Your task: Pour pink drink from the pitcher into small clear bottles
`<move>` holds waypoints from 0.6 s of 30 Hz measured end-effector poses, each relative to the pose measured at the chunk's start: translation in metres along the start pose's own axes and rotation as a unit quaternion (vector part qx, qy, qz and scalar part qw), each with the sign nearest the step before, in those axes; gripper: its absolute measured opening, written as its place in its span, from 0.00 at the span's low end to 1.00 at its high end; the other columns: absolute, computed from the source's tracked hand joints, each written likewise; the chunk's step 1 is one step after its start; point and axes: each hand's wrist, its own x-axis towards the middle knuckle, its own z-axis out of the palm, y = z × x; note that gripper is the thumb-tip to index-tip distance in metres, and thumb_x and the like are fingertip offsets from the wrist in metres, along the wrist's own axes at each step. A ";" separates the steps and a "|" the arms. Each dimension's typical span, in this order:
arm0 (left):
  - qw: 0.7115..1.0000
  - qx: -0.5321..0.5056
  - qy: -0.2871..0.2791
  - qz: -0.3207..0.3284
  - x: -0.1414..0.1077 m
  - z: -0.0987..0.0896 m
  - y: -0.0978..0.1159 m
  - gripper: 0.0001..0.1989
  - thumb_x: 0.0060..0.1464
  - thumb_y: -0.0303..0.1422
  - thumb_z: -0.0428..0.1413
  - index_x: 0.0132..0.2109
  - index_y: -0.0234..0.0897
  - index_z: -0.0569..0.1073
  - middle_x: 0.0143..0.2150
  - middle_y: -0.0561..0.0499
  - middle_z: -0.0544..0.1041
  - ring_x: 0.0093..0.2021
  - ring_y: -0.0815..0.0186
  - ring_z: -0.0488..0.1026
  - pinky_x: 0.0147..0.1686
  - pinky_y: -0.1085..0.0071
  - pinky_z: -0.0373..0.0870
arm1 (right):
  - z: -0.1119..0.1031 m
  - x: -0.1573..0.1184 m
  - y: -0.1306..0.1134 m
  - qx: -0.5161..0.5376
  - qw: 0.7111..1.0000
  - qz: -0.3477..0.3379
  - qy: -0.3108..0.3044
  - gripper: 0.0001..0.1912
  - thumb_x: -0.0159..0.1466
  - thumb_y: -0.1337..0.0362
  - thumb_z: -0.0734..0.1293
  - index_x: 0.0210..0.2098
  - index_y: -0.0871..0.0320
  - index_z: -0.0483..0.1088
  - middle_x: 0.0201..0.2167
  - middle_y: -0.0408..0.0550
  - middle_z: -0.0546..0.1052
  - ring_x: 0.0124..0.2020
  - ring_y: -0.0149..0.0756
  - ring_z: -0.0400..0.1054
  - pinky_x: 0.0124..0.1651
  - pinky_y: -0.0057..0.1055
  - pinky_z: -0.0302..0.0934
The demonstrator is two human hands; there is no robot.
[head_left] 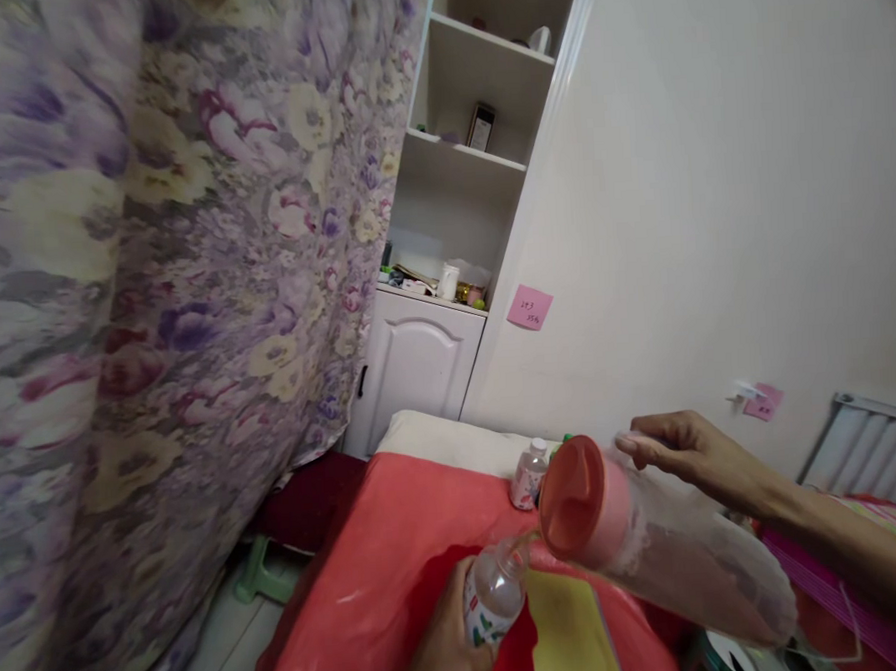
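My right hand (668, 449) grips the handle of a large translucent pitcher (700, 563) with a pink-orange lid (577, 499). The pitcher is tipped far over to the left, its spout at the mouth of a clear plastic bottle (497, 588). A thin stream seems to run from the spout into the bottle's neck. Wrapped round that bottle, my left hand (453, 641) holds it slightly tilted, with its label partly showing. Behind the pitcher lid, a capped small bottle (530, 474) with a pinkish label stands on the table.
A red cover (370, 560) lies over the table, with a yellow sheet (568, 620) on it. At the lower right are a dark green can (724, 656) and a magenta item (837, 595). A floral curtain (190, 289) hangs at left; a white cabinet (426, 357) stands behind.
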 end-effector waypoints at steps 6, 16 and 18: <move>1.000 0.008 -0.005 0.020 0.000 0.001 0.001 0.34 0.41 0.20 0.59 0.58 0.33 0.64 0.57 0.39 0.77 0.57 0.53 0.74 0.57 0.61 0.69 | 0.000 0.003 0.007 0.006 1.000 -0.008 -0.008 0.27 0.65 0.39 0.62 0.24 0.55 0.60 0.22 0.35 0.53 0.25 0.29 0.46 0.29 0.33 0.41; 1.000 0.009 0.010 0.009 -0.002 0.001 0.001 0.34 0.41 0.19 0.60 0.58 0.35 0.64 0.58 0.38 0.75 0.58 0.52 0.74 0.57 0.60 0.69 | -0.001 0.004 0.009 0.012 1.000 -0.015 -0.013 0.26 0.65 0.41 0.62 0.24 0.55 0.61 0.22 0.35 0.54 0.26 0.29 0.47 0.29 0.32 0.43; 1.000 0.014 0.003 0.004 -0.001 0.001 0.001 0.35 0.41 0.19 0.60 0.58 0.34 0.63 0.59 0.37 0.75 0.58 0.51 0.74 0.57 0.59 0.69 | -0.001 0.004 0.010 0.011 1.000 -0.014 -0.014 0.26 0.65 0.41 0.62 0.25 0.55 0.60 0.22 0.35 0.54 0.26 0.29 0.47 0.29 0.32 0.42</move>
